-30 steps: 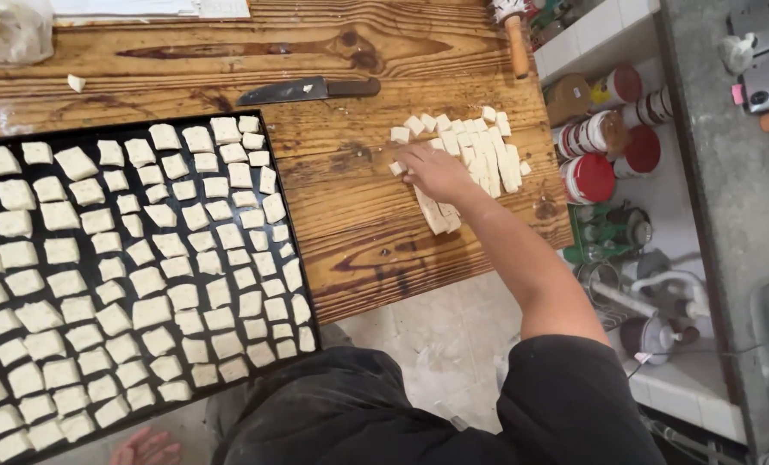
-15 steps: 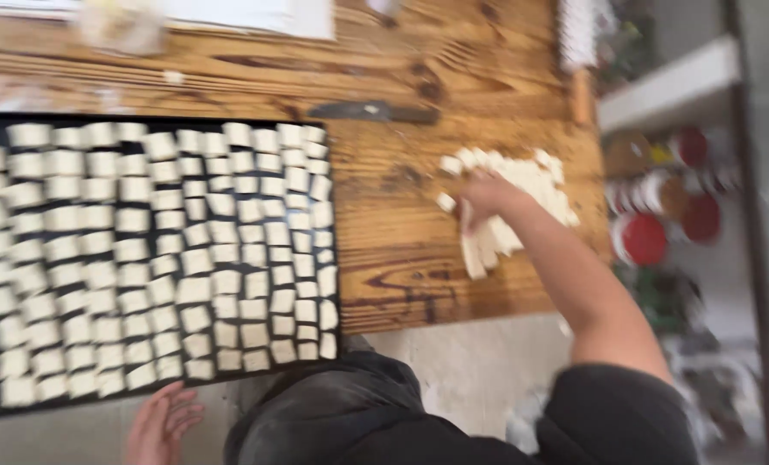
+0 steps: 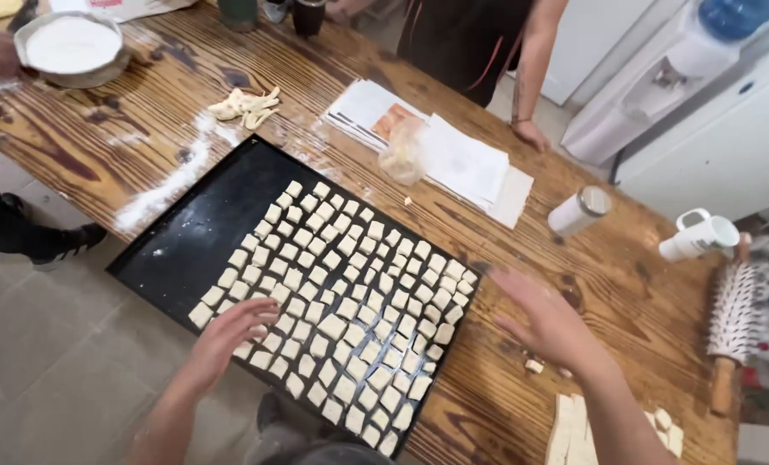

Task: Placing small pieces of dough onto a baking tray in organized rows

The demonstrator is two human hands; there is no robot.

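Note:
A black baking tray (image 3: 196, 232) lies on the wooden table (image 3: 625, 284), its right part covered with several rows of small pale dough squares (image 3: 350, 293). My left hand (image 3: 233, 331) rests with spread fingers on the squares at the tray's near edge. My right hand (image 3: 548, 323) hovers open just right of the tray, palm down, holding nothing. Cut dough strips (image 3: 574, 430) lie on the table near my right forearm.
Another person (image 3: 488, 43) stands across the table, one hand on its edge. A hand at far left holds a bowl of flour (image 3: 70, 47). Papers (image 3: 453, 155), a shaker (image 3: 578, 211), a white cup (image 3: 699, 234), a spiked roller (image 3: 733, 327) and dough scraps (image 3: 246, 105) lie around.
The view swung to take in the whole table. My right hand left the dough strips and moved toward the tray. My left hand rose onto the squares.

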